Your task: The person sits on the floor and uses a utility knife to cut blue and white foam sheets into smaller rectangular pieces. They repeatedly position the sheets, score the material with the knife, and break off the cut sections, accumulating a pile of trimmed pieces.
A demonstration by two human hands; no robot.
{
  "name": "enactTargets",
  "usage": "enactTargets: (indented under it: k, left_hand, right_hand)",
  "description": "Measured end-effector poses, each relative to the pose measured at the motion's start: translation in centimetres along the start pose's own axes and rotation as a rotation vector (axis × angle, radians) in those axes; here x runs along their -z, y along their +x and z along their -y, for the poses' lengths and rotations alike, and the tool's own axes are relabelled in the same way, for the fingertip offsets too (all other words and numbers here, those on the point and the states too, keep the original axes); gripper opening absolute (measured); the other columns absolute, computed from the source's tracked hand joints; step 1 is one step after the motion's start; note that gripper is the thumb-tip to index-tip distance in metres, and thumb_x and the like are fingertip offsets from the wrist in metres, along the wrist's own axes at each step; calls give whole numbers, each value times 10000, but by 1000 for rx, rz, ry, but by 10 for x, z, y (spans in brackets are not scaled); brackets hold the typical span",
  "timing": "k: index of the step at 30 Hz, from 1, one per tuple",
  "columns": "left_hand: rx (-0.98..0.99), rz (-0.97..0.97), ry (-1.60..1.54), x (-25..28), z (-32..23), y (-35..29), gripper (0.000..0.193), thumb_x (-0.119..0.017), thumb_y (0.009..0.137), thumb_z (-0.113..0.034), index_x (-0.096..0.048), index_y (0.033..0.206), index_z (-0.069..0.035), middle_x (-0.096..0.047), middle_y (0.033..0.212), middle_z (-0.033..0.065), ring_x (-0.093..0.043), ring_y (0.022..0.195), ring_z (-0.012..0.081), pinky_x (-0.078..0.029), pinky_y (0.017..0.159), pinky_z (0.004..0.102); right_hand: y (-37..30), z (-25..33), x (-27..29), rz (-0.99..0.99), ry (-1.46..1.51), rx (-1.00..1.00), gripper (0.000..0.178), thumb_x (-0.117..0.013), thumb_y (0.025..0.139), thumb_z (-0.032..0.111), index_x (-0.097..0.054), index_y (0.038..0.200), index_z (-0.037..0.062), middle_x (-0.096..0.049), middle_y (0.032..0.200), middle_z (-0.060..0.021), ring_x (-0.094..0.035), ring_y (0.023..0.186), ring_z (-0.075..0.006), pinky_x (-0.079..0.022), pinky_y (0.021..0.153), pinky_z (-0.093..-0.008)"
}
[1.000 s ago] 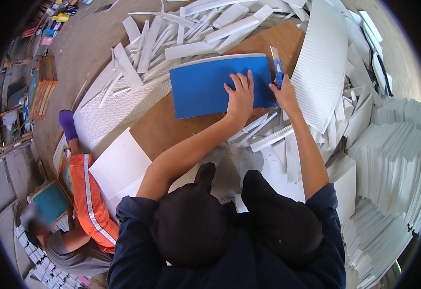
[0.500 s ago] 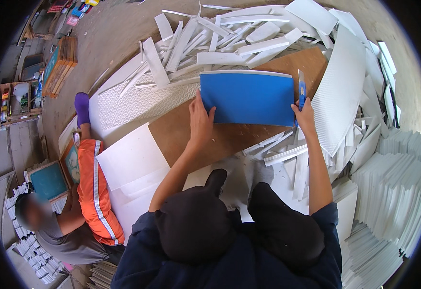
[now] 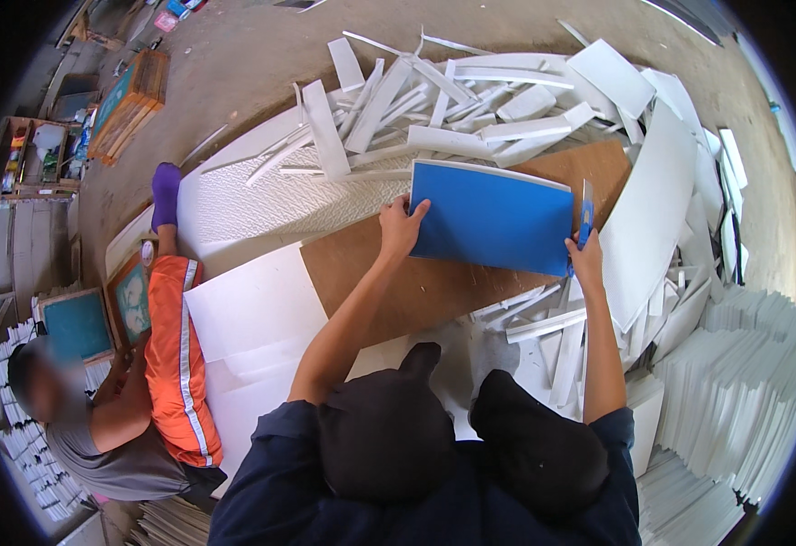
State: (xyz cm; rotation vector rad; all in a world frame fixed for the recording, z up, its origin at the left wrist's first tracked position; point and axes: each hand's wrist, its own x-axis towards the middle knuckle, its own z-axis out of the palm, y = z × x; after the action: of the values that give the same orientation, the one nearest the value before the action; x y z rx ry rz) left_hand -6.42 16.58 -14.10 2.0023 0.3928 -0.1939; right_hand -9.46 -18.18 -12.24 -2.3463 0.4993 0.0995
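A rectangular blue sheet [image 3: 492, 218] with a white layer along its far edge is held over a brown board [image 3: 362, 284]. My left hand [image 3: 401, 230] grips its left edge, thumb on the blue face and fingers behind. At its lower right corner is my right hand [image 3: 586, 262], closed around a blue-handled utility knife [image 3: 586, 226] whose blade points away from me. The right fingers also seem to touch the sheet's edge. White sheets [image 3: 245, 300] lie left of the brown board.
White offcut strips [image 3: 453, 141] are heaped beyond the board. A large white curved sheet [image 3: 657, 218] leans at right, near stacked white sheets [image 3: 735, 382]. On the left sits another person [image 3: 134, 446] in orange trousers, close to framed panels [image 3: 75, 325]. Wooden frames [image 3: 130, 105] stand farther off.
The blue sheet has tilted, its right side coming lower and nearer me, with both hands still on it. My left hand has shifted up along its left edge. The whole view has shifted slightly.
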Motion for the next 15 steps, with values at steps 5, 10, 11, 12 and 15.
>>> enactTargets:
  k: [5,10,11,12,15]
  left_hand:
    - [53,117,-565,3,-35,-16,504,-625,828,-243,-432,1214,16,-571,1012,190,-569,903,214,-457,779,303]
    - [-145,232,-479,37,-72,-20,496,-626,828,-211,-422,1220,14,-588,1029,161,-581,910,187,-462,780,289]
    - [-193,279,-444,43,-85,-21,491,-626,827,-207,-426,1217,15,-586,1036,159,-581,917,186,-463,783,292]
    - [-231,332,-425,51,-101,-22,484,-625,827,-203,-431,1213,16,-585,1043,158,-578,925,186,-460,789,292]
    - [-361,452,-371,70,-148,-30,470,-624,825,-200,-445,1201,17,-580,1063,151,-571,950,189,-452,810,293]
  right_hand:
    - [-8,-3,6,-84,-40,48,258,-645,775,127,-470,927,16,-588,832,-135,-600,746,-269,-467,686,-357]
    - [-8,73,56,-150,149,246,400,-690,757,216,-486,1031,7,-593,963,-156,-589,892,-277,-451,774,-359]
    - [-10,99,73,-72,241,304,504,-719,731,273,-484,1091,9,-588,1029,-144,-574,950,-257,-440,809,-354]
    - [-13,123,86,8,198,366,509,-727,722,284,-484,1075,10,-585,1040,-145,-569,964,-251,-438,815,-351]
    - [-15,164,107,246,207,499,521,-752,692,309,-483,1028,15,-578,1031,-133,-555,960,-222,-435,810,-336]
